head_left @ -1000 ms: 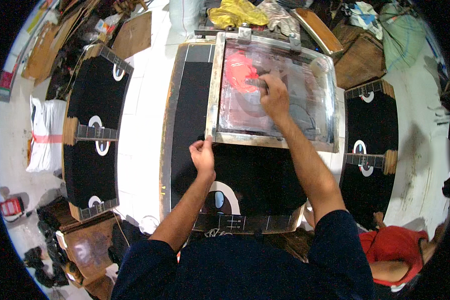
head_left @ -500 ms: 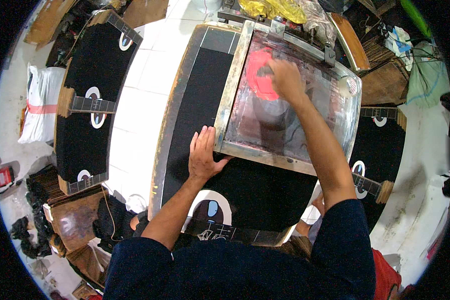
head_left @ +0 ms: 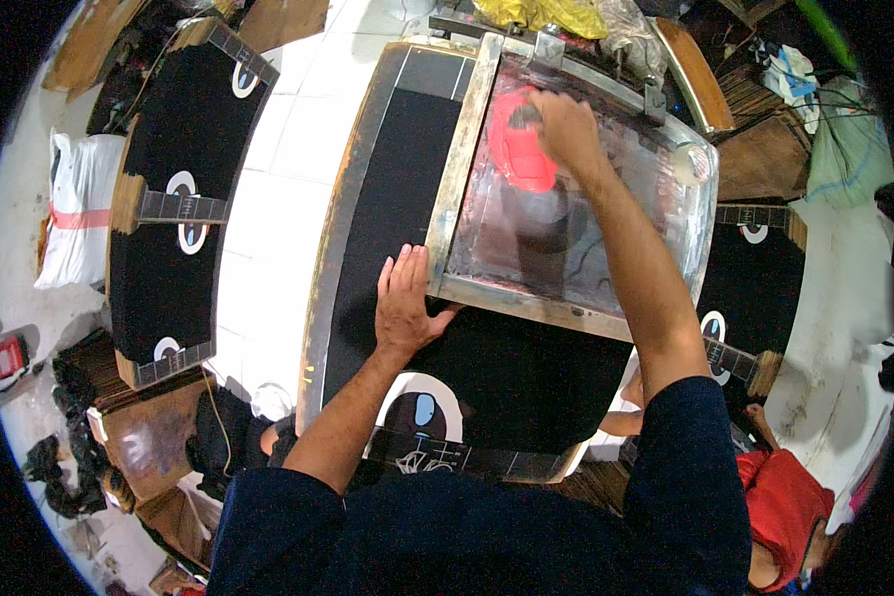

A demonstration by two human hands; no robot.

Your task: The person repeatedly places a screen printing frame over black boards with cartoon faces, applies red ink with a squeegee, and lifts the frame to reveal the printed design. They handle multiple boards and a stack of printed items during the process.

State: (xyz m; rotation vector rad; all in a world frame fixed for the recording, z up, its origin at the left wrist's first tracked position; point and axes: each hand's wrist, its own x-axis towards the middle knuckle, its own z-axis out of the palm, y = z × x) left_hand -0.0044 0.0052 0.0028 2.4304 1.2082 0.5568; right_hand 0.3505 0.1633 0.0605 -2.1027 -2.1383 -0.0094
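Note:
A wooden-edged printing screen (head_left: 596,320) lies on black fabric (head_left: 536,382) over a board. My left hand (head_left: 402,303) rests flat at the screen's near left corner, with its fingers stretched out along the frame and the thumb spread. Over the upper left of the mesh, my right hand (head_left: 568,134) is closed round a small dark squeegee (head_left: 522,116), mostly hidden by the fingers. Bright pink ink (head_left: 526,164) lies thickly on the mesh beneath it. A white, brown and blue eye print (head_left: 422,412) shows on the fabric nearer me.
Similar boards with black fabric and eye prints stand at left (head_left: 174,129) and right (head_left: 765,278). A metal clamp bar (head_left: 596,84) runs along the screen's far edge. A person in a red shirt (head_left: 785,512) is at lower right. A white sack (head_left: 74,209) lies far left.
My right hand has shifted slightly away from me over the pink ink, whose outline has changed. My left hand stays on the frame. The person in red shows more at lower right.

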